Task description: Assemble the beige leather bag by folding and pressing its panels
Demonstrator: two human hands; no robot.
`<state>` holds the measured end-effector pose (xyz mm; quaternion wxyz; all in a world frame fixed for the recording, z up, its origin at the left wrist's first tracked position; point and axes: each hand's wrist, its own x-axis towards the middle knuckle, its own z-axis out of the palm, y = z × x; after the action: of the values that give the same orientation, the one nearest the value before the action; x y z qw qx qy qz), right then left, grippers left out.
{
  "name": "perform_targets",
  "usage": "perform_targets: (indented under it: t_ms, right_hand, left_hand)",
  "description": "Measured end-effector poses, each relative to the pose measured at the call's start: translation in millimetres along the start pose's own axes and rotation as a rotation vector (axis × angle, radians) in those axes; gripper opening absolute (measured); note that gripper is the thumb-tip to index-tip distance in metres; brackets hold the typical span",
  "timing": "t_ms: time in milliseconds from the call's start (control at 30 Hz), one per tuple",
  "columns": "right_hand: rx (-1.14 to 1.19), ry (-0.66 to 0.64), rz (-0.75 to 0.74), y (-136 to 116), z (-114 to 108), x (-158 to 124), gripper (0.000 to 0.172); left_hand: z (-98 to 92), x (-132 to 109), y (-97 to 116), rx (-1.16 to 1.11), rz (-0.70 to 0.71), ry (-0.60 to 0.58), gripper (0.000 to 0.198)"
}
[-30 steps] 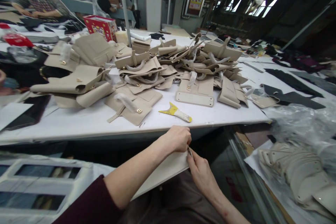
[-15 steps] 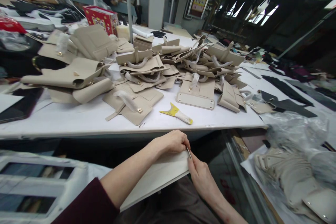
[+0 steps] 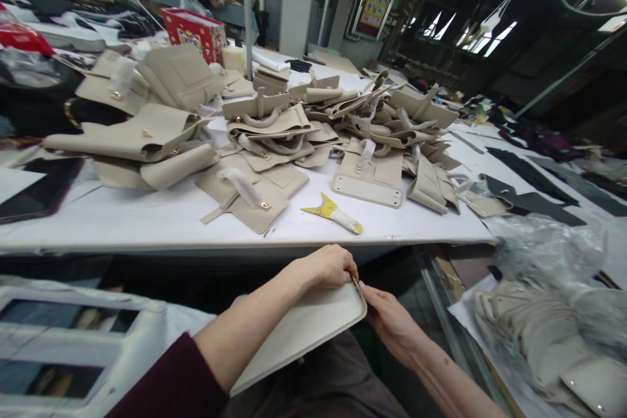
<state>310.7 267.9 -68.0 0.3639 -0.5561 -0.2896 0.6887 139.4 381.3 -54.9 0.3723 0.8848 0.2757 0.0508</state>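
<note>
On my lap lies a flat beige leather panel (image 3: 304, 330) with rounded corners. My left hand (image 3: 329, 266) rests closed on its far corner and pinches a small metal tool (image 3: 356, 285) at the panel's edge. My right hand (image 3: 392, 321) is closed on the same corner from the right, its fingers curled under the edge. Both hands sit just below the front edge of the white table (image 3: 147, 222).
Beige bag parts are heaped across the table (image 3: 274, 137). A yellow-headed scraper (image 3: 333, 212) lies near the front edge. A stack of beige panels in plastic (image 3: 539, 333) is low at the right. Dark cut pieces (image 3: 529, 196) lie further right. Other people work at the back left.
The panel's corner has turned up toward the right, so its rounded corner now shows. My right hand has shifted right and lower along the edge. My left hand has stayed on the corner.
</note>
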Motion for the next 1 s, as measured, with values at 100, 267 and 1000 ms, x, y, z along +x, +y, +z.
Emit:
perform_targets:
  t_ms: [100,267,1000]
  right_hand:
    - [-0.047,-0.046,0.043,-6.8,1.0,1.6,0.042]
    - [-0.26,-0.108,0.119,-20.8,2.4,7.2,0.049]
    - [-0.738,-0.422,0.158,-46.4,-15.0,31.4,0.064]
  left_hand:
    - [-1.3,-0.7,1.7,0.003,-0.006,-0.01,0.035]
    - [-1.8,0.6,3.1,-0.013,-0.016,-0.036,0.036]
    - [2.4,-169.5,24.0,-0.126,-0.596,0.349,0.043]
